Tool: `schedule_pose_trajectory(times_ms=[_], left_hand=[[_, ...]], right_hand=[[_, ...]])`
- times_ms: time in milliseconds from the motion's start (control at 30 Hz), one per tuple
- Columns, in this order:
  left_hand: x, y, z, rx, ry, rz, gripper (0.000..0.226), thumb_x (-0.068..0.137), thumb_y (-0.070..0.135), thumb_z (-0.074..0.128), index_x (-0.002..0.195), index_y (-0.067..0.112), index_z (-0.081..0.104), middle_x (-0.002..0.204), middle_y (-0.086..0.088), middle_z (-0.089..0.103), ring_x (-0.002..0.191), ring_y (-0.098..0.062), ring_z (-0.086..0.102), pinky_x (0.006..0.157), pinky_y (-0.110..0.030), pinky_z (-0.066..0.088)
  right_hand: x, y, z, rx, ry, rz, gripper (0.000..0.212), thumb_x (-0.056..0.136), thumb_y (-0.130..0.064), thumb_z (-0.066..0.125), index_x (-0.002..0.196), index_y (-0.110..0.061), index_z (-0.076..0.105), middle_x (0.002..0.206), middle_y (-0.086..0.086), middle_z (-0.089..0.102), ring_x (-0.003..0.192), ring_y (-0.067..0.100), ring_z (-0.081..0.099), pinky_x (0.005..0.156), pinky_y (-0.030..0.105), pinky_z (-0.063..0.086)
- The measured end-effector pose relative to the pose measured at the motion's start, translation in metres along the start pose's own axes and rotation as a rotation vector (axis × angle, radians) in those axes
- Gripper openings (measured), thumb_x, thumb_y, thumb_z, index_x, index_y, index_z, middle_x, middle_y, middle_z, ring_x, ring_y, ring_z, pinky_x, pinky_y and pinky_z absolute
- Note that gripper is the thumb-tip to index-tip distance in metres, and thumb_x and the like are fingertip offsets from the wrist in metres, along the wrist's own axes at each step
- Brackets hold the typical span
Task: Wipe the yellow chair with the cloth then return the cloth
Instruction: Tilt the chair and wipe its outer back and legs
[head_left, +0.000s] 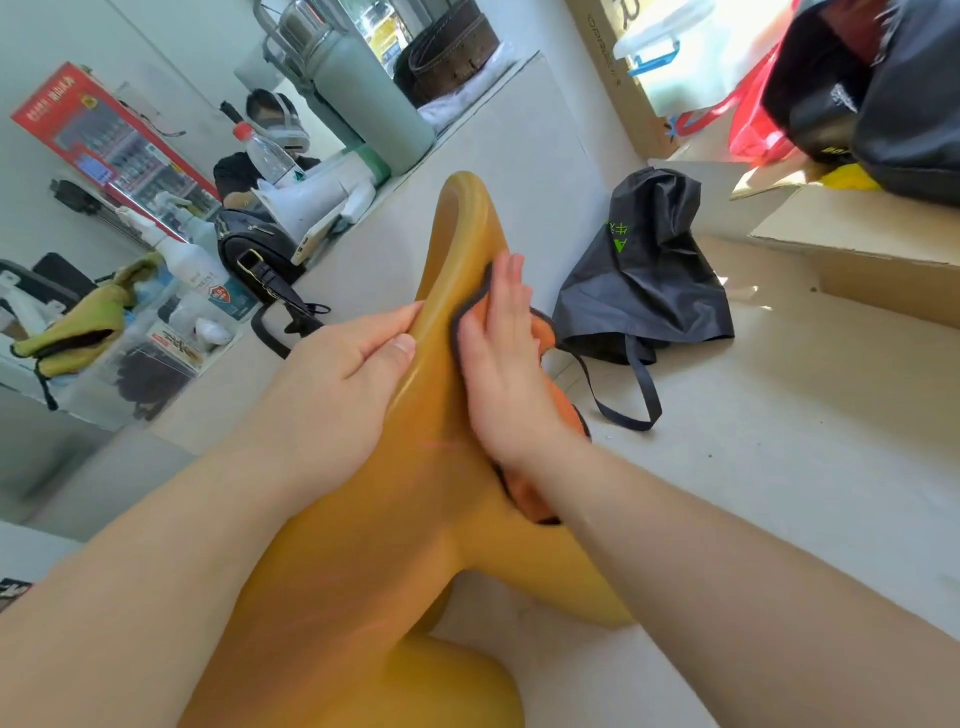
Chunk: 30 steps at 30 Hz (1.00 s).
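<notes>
Nearest the camera, two bare forearms are seen reaching forward over a yellow moulded plastic chair (363, 597), whose glossy curved shell fills the lower centre and tapers to a rounded end farther off. The shell's raised rim is gripped by the left hand (337, 384), the fingers being curled over the edge and the thumb laid on the near face. The right hand (498, 364) is held flat, with straight fingers close together, and is pressed upon an orange cloth with dark edging (543, 332), which is spread against the chair's right-hand surface; parts of the cloth are seen beyond the fingers and below the wrist. Just beyond the chair, a crumpled black fabric bag with green print (649, 270) is seen lying on the pale floor (779, 467), its strap trailing towards the camera. To the right of it, brown cardboard boxes (857, 244) are shown. On the left, a pale counter (395, 228) is shown bearing a black handbag (254, 254), a white megaphone (306, 200), a clear water bottle with a red cap (265, 156) and a tall grey-green flask (374, 98). Farthest off, a red vending machine (114, 145) is seen against the wall.
</notes>
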<state>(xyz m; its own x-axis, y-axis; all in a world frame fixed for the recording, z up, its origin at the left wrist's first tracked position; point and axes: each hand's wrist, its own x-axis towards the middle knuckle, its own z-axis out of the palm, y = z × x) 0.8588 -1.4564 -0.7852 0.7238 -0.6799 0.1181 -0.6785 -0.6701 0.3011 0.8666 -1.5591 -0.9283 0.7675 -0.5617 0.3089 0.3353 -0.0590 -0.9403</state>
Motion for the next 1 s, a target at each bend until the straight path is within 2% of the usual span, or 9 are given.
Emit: schedule_pose_trajectory(times_ms=[100,200,367,467,567,633,767,867,1000], left_hand=[[0.000,-0.001,0.000,0.006,-0.004,-0.023,0.037,0.106,0.028,0.039,0.133,0.042,0.059,0.112,0.028,0.067,0.103,0.010,0.060,0.092,-0.018,0.044],[0.000,0.000,0.002,-0.008,0.011,-0.033,0.036,0.105,0.026,0.041,0.132,0.040,0.060,0.113,0.027,0.066,0.106,0.008,0.059,0.093,-0.019,0.043],[-0.002,0.004,0.001,-0.065,0.037,-0.099,0.034,0.104,0.027,0.044,0.128,0.041,0.064,0.107,0.023,0.070,0.101,0.003,0.063,0.093,-0.024,0.045],[-0.009,0.004,-0.001,-0.066,0.105,-0.133,0.029,0.100,0.033,0.048,0.116,0.045,0.070,0.100,0.021,0.073,0.096,-0.003,0.066,0.096,-0.034,0.048],[-0.022,0.000,-0.006,-0.014,0.274,-0.116,0.025,0.098,0.038,0.048,0.103,0.039,0.073,0.091,0.015,0.071,0.077,-0.003,0.063,0.088,-0.039,0.053],[-0.040,-0.007,-0.012,0.056,0.300,-0.102,0.025,0.098,0.038,0.048,0.111,0.040,0.069,0.091,0.014,0.070,0.077,-0.005,0.062,0.082,-0.039,0.053],[-0.077,-0.029,-0.018,0.139,0.256,-0.076,0.030,0.102,0.033,0.046,0.124,0.046,0.062,0.096,0.016,0.066,0.088,0.003,0.057,0.074,-0.024,0.042],[-0.072,-0.033,-0.014,0.126,0.216,-0.012,0.034,0.102,0.019,0.046,0.121,0.040,0.065,0.103,0.023,0.066,0.096,0.012,0.054,0.082,-0.013,0.041],[-0.067,-0.032,-0.012,0.130,0.184,0.065,0.034,0.103,0.015,0.045,0.113,0.039,0.067,0.106,0.031,0.065,0.099,0.019,0.053,0.077,0.004,0.031]], right_hand=[[0.022,0.008,-0.003,0.186,0.093,0.204,0.063,0.107,-0.055,0.020,0.162,-0.033,-0.001,0.169,-0.014,-0.005,0.156,0.009,-0.006,0.128,0.045,0.000],[-0.013,0.016,0.009,0.024,0.050,0.272,0.063,0.105,-0.059,0.015,0.160,-0.038,-0.008,0.170,-0.013,-0.005,0.156,0.012,0.003,0.126,0.047,0.007],[-0.101,0.048,0.036,-0.254,0.060,0.068,0.065,0.098,-0.066,0.009,0.152,-0.047,-0.024,0.166,-0.015,-0.025,0.151,0.006,-0.026,0.124,0.046,-0.012],[-0.104,0.074,0.032,-0.259,0.092,0.180,0.067,0.095,-0.069,0.006,0.155,-0.048,-0.017,0.168,-0.012,-0.020,0.154,0.012,-0.020,0.124,0.055,-0.006],[-0.097,0.079,0.027,-0.219,0.127,0.329,0.068,0.096,-0.066,0.004,0.159,-0.042,-0.006,0.170,-0.007,-0.010,0.156,0.019,-0.012,0.123,0.061,-0.001],[-0.097,0.066,0.034,-0.179,0.165,0.360,0.070,0.096,-0.063,0.005,0.161,-0.038,-0.004,0.170,-0.007,-0.009,0.156,0.020,-0.012,0.122,0.061,-0.003],[-0.100,0.014,0.057,-0.143,0.187,0.147,0.076,0.094,-0.064,0.004,0.160,-0.029,-0.011,0.168,-0.012,-0.018,0.153,0.013,-0.023,0.123,0.055,-0.013],[-0.109,-0.030,0.078,-0.055,0.152,-0.043,0.074,0.099,-0.057,0.012,0.159,-0.024,-0.016,0.164,-0.012,-0.030,0.150,0.009,-0.030,0.121,0.045,-0.019],[-0.099,-0.007,0.071,-0.159,0.188,-0.232,0.072,0.100,-0.054,0.024,0.159,-0.026,-0.008,0.167,-0.009,-0.018,0.157,0.018,-0.013,0.125,0.053,0.003]])
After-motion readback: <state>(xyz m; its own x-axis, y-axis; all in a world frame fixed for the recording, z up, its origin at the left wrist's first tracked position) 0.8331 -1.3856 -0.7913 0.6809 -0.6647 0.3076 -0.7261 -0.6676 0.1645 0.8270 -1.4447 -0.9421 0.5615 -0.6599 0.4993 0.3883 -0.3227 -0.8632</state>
